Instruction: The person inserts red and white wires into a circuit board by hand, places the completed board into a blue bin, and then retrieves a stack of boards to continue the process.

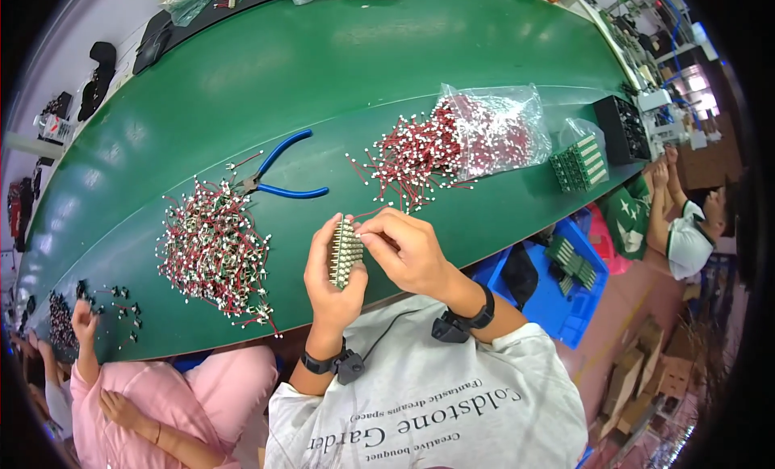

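Note:
My left hand (329, 287) is closed around a panel of small circuit boards (345, 257), held tilted above the near side of the green table. Pale connectors and pins run in rows along the panel. At its upper right edge, my right hand (408, 249) is pinched over a red wire lead (370, 215). The lead's red wire shows beyond the fingertips; the end between them is hidden. Beyond my hands lies a loose heap of red wire leads with white plugs (424, 150), spilling from a clear plastic bag (513, 130).
To the left are a heap of wired small boards (214, 251) and blue-handled pliers (278, 186). Stacked board panels (580, 164) stand at the right beside a black box (622, 128). A blue bin (575, 328) sits below the table edge. A co-worker in pink (161, 396) sits at my left.

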The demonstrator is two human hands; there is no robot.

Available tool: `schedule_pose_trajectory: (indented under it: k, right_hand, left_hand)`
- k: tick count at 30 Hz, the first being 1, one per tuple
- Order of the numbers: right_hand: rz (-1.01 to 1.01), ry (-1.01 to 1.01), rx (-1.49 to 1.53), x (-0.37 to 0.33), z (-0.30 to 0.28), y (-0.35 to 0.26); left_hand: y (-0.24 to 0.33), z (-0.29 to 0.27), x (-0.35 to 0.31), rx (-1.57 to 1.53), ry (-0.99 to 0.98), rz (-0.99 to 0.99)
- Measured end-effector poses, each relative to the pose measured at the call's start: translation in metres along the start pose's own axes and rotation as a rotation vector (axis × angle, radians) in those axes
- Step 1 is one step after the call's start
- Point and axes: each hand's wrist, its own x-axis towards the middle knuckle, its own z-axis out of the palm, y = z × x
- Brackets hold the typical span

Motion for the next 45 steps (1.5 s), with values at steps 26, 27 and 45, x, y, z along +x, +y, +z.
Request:
schedule_pose_trajectory:
  k: [26,27,45]
  right_hand:
    - [-0.005,0.036,-0.124,0.006,0.01,0.004]
    - [-0.004,0.035,-0.125,0.006,0.01,0.003]
    - [0.037,0.017,-0.064,0.005,0.006,-0.002]
  left_hand:
    - [-0.004,-0.005,0.002,0.236,-0.023,0.114]
    - [-0.003,-0.005,0.002,0.259,-0.021,0.122]
    - [-0.003,-0.007,-0.002,0.199,-0.016,0.112]
